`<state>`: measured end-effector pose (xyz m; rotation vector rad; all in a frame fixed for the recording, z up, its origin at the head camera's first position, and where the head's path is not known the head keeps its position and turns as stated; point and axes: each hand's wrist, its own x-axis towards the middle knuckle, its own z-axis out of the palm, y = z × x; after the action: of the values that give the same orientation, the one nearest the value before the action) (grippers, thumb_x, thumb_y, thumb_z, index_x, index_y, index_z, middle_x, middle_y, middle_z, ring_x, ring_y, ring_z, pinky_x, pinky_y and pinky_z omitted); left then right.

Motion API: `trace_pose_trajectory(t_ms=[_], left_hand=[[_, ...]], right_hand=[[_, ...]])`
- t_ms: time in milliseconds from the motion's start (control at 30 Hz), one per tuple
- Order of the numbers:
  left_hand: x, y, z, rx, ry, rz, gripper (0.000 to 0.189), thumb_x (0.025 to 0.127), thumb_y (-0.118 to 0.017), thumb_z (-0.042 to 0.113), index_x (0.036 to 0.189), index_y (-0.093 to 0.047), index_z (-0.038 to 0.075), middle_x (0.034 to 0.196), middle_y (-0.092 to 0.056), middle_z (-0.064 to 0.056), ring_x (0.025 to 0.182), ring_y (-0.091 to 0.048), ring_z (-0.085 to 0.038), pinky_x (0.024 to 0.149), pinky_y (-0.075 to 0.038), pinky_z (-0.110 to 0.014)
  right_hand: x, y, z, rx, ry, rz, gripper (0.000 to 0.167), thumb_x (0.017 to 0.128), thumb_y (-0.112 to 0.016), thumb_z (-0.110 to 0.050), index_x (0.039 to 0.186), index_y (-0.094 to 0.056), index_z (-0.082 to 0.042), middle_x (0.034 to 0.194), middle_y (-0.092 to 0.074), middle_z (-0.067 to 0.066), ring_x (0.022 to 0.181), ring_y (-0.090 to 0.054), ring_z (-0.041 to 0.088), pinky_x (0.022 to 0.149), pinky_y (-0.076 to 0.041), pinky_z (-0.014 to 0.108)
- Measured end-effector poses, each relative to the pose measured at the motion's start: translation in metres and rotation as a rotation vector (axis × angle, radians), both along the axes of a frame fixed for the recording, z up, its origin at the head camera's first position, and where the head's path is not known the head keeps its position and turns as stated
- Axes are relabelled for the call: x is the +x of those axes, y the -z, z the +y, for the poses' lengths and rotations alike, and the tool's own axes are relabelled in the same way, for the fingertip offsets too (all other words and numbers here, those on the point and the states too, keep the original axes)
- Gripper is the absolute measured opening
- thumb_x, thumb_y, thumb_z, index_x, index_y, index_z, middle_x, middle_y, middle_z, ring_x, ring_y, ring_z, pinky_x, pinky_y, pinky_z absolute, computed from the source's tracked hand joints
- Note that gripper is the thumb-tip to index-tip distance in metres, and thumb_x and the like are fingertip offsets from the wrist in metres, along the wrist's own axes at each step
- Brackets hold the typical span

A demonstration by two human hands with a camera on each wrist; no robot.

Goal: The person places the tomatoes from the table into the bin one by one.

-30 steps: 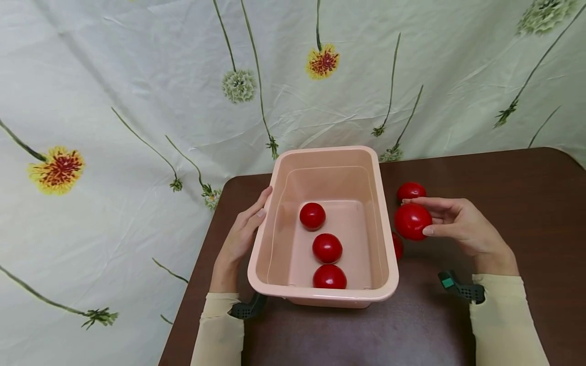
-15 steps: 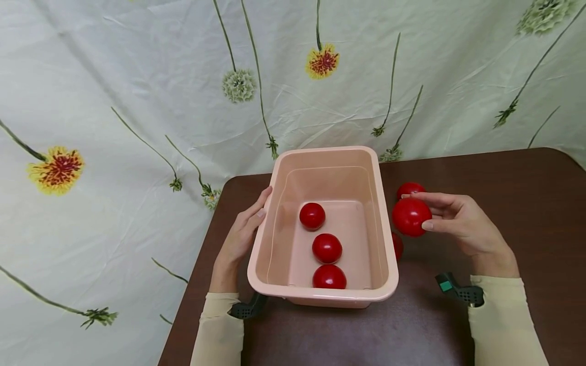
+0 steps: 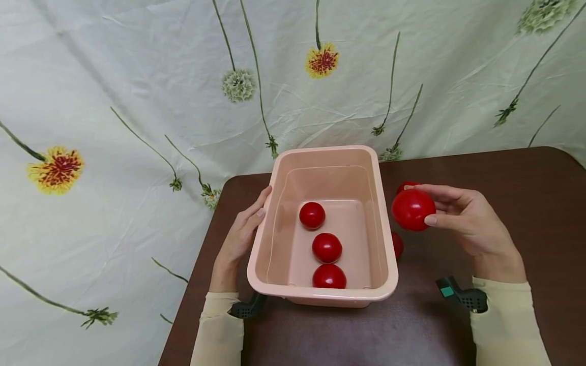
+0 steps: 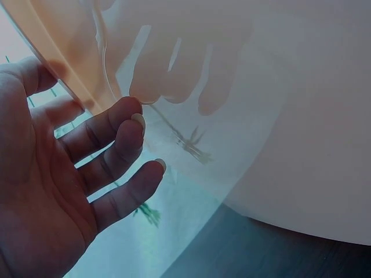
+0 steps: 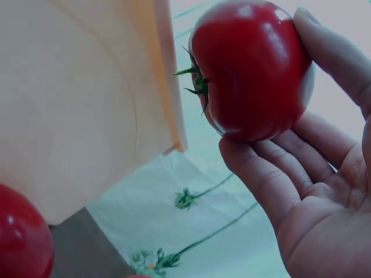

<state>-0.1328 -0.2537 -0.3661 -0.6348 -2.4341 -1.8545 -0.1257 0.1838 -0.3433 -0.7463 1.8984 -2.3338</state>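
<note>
A pink plastic bin [image 3: 320, 157] stands on the table with three red tomatoes in it: one tomato [image 3: 312, 216] farther back and two nearer the front. My left hand [image 3: 240, 234] rests against the bin's outer left side, fingertips by the rim. In the left wrist view its fingers [image 4: 116, 168] are loosely bent at the glossy wall, which mirrors them. Just right of the bin, my right hand [image 3: 467, 218] holds a red tomato [image 3: 413, 210] between thumb and fingers. The right wrist view shows this tomato's green calyx [image 5: 199, 81] facing the bin.
Another tomato [image 3: 405, 187] lies behind the held one, mostly covered by it. Close to the bin's right wall is one more tomato [image 3: 397, 246], partly hidden by the rim. Behind the dark brown table [image 3: 540, 203] hangs a flower-printed cloth [image 3: 174, 76].
My right hand has lifted the tomato slightly, up and away in the head view, now covering more of the tomato behind. The left hand and the bin keep their places.
</note>
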Motion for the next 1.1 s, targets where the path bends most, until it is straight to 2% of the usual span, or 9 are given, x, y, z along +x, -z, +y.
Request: trace_pose_trajectory(t_ms=[200,400,700,900,1100], left_hand=[[-0.001,0.001,0.000,0.020,0.008,-0.006,0.049,0.105,-0.037,0.025,0.153,-0.033,0.018,0.161,-0.028,0.003,0.149,-0.025,-0.019,0.110,-0.032,-0.013],[-0.002,0.001,0.000,0.012,0.006,-0.013,0.048,0.105,-0.037,0.025,0.152,-0.033,0.019,0.161,-0.027,0.003,0.149,-0.024,-0.019,0.109,-0.033,-0.014],[0.001,-0.001,0.001,0.009,0.000,-0.010,0.049,0.105,-0.037,0.025,0.153,-0.033,0.020,0.161,-0.027,0.005,0.149,-0.025,-0.017,0.110,-0.032,-0.013],[0.000,0.000,0.001,0.010,0.000,-0.011,0.048,0.104,-0.037,0.025,0.152,-0.034,0.022,0.160,-0.029,0.006,0.148,-0.027,-0.017,0.109,-0.034,-0.014],[0.000,0.001,0.000,0.007,-0.001,-0.003,0.048,0.105,-0.037,0.024,0.152,-0.034,0.020,0.160,-0.028,0.004,0.148,-0.026,-0.018,0.110,-0.033,-0.014]], right_hand=[[0.004,-0.007,-0.005,-0.047,-0.060,0.026,0.050,0.086,-0.053,0.021,0.134,-0.052,0.007,0.125,-0.068,0.005,0.102,-0.071,0.019,0.078,-0.058,0.029],[0.007,-0.012,-0.011,-0.077,-0.061,0.009,0.048,0.088,-0.053,0.018,0.133,-0.055,0.005,0.124,-0.068,0.007,0.101,-0.071,0.020,0.079,-0.059,0.029],[0.013,-0.016,-0.026,-0.091,-0.134,-0.036,0.049,0.089,-0.051,0.017,0.133,-0.057,-0.001,0.122,-0.069,0.004,0.101,-0.071,0.020,0.078,-0.059,0.032],[0.017,-0.018,-0.037,-0.044,-0.071,-0.051,0.047,0.088,-0.056,0.015,0.131,-0.060,-0.003,0.117,-0.071,0.004,0.099,-0.072,0.020,0.078,-0.059,0.031],[0.019,-0.021,-0.045,-0.035,-0.075,-0.035,0.049,0.085,-0.058,0.017,0.130,-0.060,0.000,0.117,-0.071,0.005,0.098,-0.072,0.021,0.079,-0.059,0.032]])
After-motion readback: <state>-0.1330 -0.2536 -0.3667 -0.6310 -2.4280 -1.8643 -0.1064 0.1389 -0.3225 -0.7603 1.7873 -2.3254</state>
